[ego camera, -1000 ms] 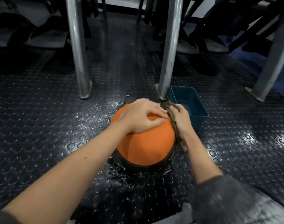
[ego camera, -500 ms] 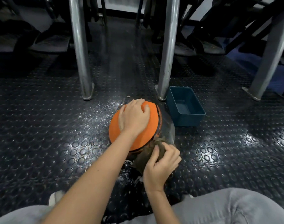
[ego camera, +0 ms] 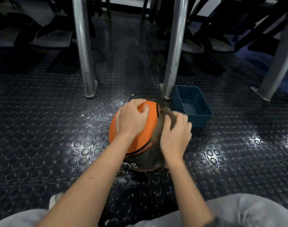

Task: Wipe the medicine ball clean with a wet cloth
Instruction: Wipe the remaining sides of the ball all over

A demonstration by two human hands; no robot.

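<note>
Right hand [ego camera: 175, 136] is bunched around the cloth [ego camera: 168, 112], fingers curled into it and pushing it against the right side of the ball [ego camera: 144, 141]. It's motion-blurred, so I can't make out the exact finger placement. Left hand [ego camera: 132, 118] is clawed over the top of the ball, fingertips dug in to steady it. The ball sits on the studded floor [ego camera: 58, 128], centre of the scene, with a blue tub [ego camera: 200, 120] just beside it on the far right.

Progress-wise I'd call it mid-wipe. The orange part looks pretty clean. The dark band [ego camera: 144, 163] with the KG print on the near side and whatever's underneath probably need a pass. White specks [ego camera: 104, 108] lie on the floor on the far left of the ball.
</note>
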